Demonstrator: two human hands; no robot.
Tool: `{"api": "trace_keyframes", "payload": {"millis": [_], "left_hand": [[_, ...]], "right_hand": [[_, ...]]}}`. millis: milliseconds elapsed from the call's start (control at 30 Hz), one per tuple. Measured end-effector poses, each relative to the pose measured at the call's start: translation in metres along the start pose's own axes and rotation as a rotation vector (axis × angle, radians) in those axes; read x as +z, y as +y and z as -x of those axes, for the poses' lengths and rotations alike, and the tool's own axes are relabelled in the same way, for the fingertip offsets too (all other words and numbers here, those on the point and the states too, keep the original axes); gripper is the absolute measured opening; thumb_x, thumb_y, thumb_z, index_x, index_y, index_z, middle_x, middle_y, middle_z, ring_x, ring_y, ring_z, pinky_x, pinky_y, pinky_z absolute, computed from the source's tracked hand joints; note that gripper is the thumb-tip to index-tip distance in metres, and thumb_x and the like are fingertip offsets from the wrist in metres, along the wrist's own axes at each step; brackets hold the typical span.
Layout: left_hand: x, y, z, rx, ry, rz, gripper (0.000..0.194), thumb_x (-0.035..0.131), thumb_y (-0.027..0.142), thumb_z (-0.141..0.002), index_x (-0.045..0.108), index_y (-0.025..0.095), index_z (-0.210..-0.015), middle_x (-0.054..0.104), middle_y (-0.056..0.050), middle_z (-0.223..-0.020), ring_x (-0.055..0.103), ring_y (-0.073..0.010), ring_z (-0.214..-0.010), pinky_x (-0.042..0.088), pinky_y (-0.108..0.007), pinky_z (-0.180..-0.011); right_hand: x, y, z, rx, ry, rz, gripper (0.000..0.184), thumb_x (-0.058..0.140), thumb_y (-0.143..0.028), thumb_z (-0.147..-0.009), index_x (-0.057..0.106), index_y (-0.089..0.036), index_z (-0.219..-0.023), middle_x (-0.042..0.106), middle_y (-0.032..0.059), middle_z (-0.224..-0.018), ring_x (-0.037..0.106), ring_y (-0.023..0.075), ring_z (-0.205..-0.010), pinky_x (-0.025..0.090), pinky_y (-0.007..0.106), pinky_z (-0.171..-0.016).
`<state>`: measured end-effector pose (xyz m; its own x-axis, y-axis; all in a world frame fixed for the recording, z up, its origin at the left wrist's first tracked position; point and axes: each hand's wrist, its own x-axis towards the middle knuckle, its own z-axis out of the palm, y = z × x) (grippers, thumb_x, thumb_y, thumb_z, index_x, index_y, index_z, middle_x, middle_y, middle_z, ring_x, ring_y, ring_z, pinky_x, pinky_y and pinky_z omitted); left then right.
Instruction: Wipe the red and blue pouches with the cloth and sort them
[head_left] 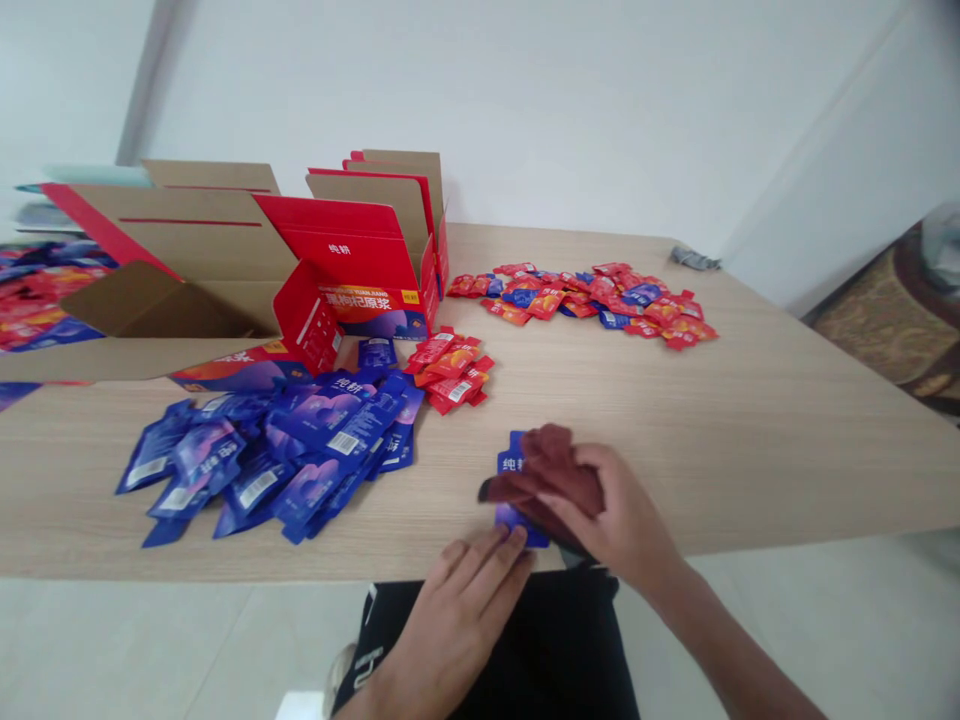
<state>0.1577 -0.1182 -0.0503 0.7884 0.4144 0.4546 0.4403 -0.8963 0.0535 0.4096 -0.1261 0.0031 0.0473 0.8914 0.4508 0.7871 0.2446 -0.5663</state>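
Note:
A maroon cloth (564,468) with a dark edge is bunched up in my right hand (628,522), which is closed around it. The cloth lies over the right side of a blue sachet (509,462) near the table's front edge, so part of that sachet is hidden. At the sachet's lower end, my left hand (466,602) rests its outstretched fingertips on it, fingers side by side and fairly flat. To the left spreads a heap of blue sachets (330,425), and beside it a small pile of red sachets (452,372).
Open cardboard boxes, a large one (202,310) and a red one (352,245), stand at the back left. Mixed red and blue sachets (592,295) lie along the table's (750,430) rear, near a grey crumpled item (694,259). A patterned brown object (877,305) is off to the right.

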Motion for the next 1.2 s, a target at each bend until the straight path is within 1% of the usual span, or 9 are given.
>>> {"api": "trace_keyframes", "payload": {"millis": [67, 133, 300, 467, 600, 767, 900, 1033, 1200], "left_hand": [[0.0, -0.001, 0.002, 0.003, 0.041, 0.032, 0.037, 0.037, 0.022, -0.112, 0.065, 0.019, -0.136, 0.068, -0.004, -0.135, 0.057, -0.0199, -0.128, 0.03, -0.037, -0.117], [-0.002, -0.003, 0.001, 0.006, 0.067, 0.045, 0.04, 0.033, 0.021, -0.113, 0.066, 0.02, -0.135, 0.07, -0.003, -0.132, 0.06, -0.0182, -0.124, 0.033, -0.035, -0.116], [-0.01, -0.006, -0.003, 0.046, 0.091, -0.025, 0.042, 0.031, 0.016, -0.112, 0.067, 0.02, -0.134, 0.066, -0.001, -0.142, 0.058, -0.0171, -0.132, 0.041, -0.032, -0.11], [-0.008, -0.007, -0.002, 0.045, 0.105, -0.054, 0.044, 0.028, 0.014, -0.112, 0.067, 0.02, -0.133, 0.068, 0.0, -0.14, 0.061, -0.015, -0.13, 0.043, -0.032, -0.111], [-0.002, -0.005, 0.001, 0.02, 0.069, -0.018, 0.043, 0.031, 0.014, -0.111, 0.065, 0.02, -0.136, 0.066, -0.002, -0.142, 0.062, -0.0155, -0.129, 0.047, -0.032, -0.109], [0.003, -0.001, 0.005, -0.033, 0.108, 0.06, 0.039, 0.033, 0.015, -0.111, 0.068, 0.019, -0.13, 0.075, -0.004, -0.125, 0.07, -0.0166, -0.112, 0.049, -0.034, -0.105], [0.0, -0.002, 0.004, 0.003, 0.048, 0.001, 0.039, 0.037, 0.014, -0.11, 0.064, 0.02, -0.138, 0.065, -0.004, -0.144, 0.062, -0.0165, -0.129, 0.048, -0.032, -0.108], [-0.005, -0.006, -0.001, -0.009, 0.117, -0.005, 0.036, 0.038, 0.02, -0.112, 0.068, 0.022, -0.132, 0.067, -0.001, -0.141, 0.061, -0.0155, -0.129, 0.047, -0.031, -0.108], [-0.011, -0.007, -0.018, -0.045, 0.108, 0.115, 0.03, 0.052, 0.034, -0.109, 0.066, 0.021, -0.132, 0.074, -0.003, -0.126, 0.066, -0.0175, -0.12, 0.047, -0.034, -0.108]], "right_hand": [[0.014, -0.009, -0.007, -0.216, -0.217, 0.021, 0.025, 0.068, -0.035, -0.096, 0.055, -0.026, -0.116, 0.068, 0.0053, -0.108, 0.066, 0.0242, -0.102, 0.053, 0.038, -0.09], [0.027, -0.007, -0.014, -0.313, -0.31, 0.07, 0.024, 0.069, -0.032, -0.096, 0.055, -0.025, -0.114, 0.068, 0.0052, -0.107, 0.064, 0.0249, -0.102, 0.053, 0.04, -0.091], [0.04, 0.026, -0.053, -0.305, -0.251, 0.249, 0.032, 0.072, -0.035, -0.094, 0.055, -0.024, -0.118, 0.067, 0.0084, -0.111, 0.063, 0.0274, -0.103, 0.055, 0.042, -0.086], [0.023, 0.032, -0.088, -0.276, -0.1, 0.385, 0.028, 0.067, -0.035, -0.097, 0.054, -0.021, -0.117, 0.067, 0.0111, -0.108, 0.062, 0.0302, -0.099, 0.054, 0.044, -0.083], [0.007, 0.004, -0.058, -0.233, 0.002, 0.244, 0.03, 0.068, -0.039, -0.096, 0.052, -0.023, -0.116, 0.066, 0.0087, -0.107, 0.063, 0.0266, -0.097, 0.054, 0.041, -0.084], [0.021, -0.007, -0.012, -0.426, -0.367, 0.153, 0.029, 0.072, -0.033, -0.093, 0.054, -0.024, -0.115, 0.068, 0.0056, -0.108, 0.065, 0.0251, -0.101, 0.053, 0.041, -0.093], [0.036, 0.02, -0.04, -0.294, -0.254, 0.261, 0.03, 0.072, -0.035, -0.092, 0.054, -0.023, -0.114, 0.068, 0.0082, -0.107, 0.064, 0.0276, -0.101, 0.055, 0.042, -0.085], [0.03, 0.046, -0.084, -0.174, -0.091, 0.38, 0.027, 0.063, -0.042, -0.098, 0.056, -0.022, -0.115, 0.068, 0.0117, -0.106, 0.064, 0.0303, -0.1, 0.055, 0.044, -0.083], [0.003, 0.053, -0.072, 0.08, 0.266, 0.297, 0.048, 0.061, -0.059, -0.095, 0.055, -0.019, -0.122, 0.066, 0.0142, -0.111, 0.064, 0.0316, -0.102, 0.052, 0.045, -0.091]]}}
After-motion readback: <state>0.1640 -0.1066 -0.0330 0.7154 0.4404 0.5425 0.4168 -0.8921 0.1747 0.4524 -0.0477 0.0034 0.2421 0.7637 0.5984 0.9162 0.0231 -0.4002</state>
